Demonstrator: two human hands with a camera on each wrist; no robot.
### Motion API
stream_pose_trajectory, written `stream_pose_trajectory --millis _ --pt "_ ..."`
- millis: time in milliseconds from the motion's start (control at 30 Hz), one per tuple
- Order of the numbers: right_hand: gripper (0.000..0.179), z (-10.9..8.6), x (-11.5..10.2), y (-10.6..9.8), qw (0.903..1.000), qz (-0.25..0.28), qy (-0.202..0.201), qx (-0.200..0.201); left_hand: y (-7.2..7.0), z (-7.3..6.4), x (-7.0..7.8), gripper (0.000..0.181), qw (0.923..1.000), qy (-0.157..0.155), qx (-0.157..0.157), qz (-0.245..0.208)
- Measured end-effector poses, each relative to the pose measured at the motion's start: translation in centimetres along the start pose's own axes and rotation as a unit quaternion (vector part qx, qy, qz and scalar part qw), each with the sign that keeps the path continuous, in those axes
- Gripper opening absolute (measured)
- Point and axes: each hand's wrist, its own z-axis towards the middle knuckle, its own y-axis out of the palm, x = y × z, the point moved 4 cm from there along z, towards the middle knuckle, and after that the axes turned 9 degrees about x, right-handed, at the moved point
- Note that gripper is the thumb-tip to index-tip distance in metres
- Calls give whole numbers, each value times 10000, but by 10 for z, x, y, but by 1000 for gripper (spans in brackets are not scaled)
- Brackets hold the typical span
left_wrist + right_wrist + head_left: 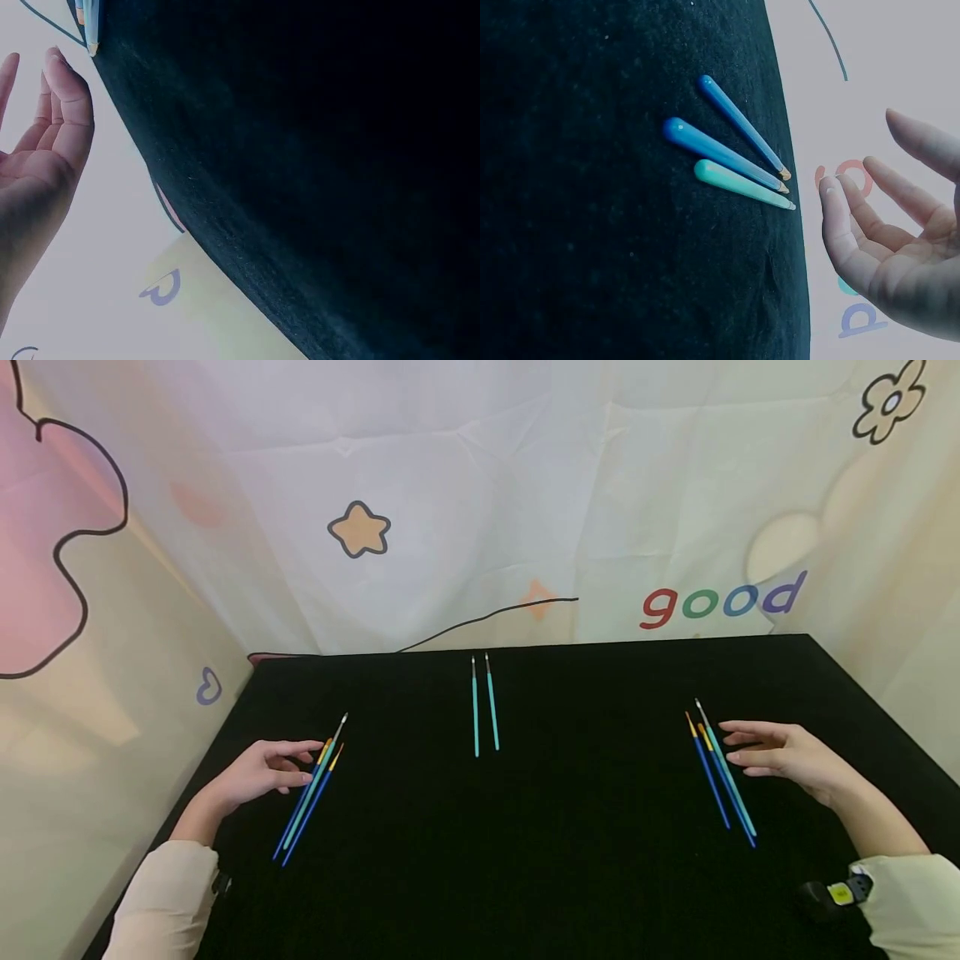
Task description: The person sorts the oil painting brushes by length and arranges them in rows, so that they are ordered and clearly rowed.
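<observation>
Three paintbrushes lie slantwise on the black table at the left: a turquoise brush [303,810] between two blue ones. My left hand [262,768] hovers at their upper part, fingers loosely bent and fingertips overlapping the handles in the head view; whether they touch cannot be told. At the right lie two blue paintbrushes [710,777] and a turquoise paintbrush [742,184], fanned slightly. Beside them on the right is my right hand [783,753], its fingers relaxed, holding nothing. In the right wrist view this hand [907,255] appears apart from the brushes.
Two more turquoise paintbrushes, one [476,718] left of the other [492,710], lie nearly parallel at the table's back middle. A printed curtain [480,527] hangs behind the black tabletop [525,860] and along its sides.
</observation>
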Motion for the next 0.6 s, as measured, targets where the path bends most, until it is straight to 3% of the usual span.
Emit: stream_pose_trajectory --millis 433,600 --pt "33 -2 1 -3 9998 -177 92 82 0 12 -11 45 9993 -308 -215 -14" --pt "34 -2 1 -4 9998 -145 74 71 3 17 -14 42 9996 -229 -165 -60"
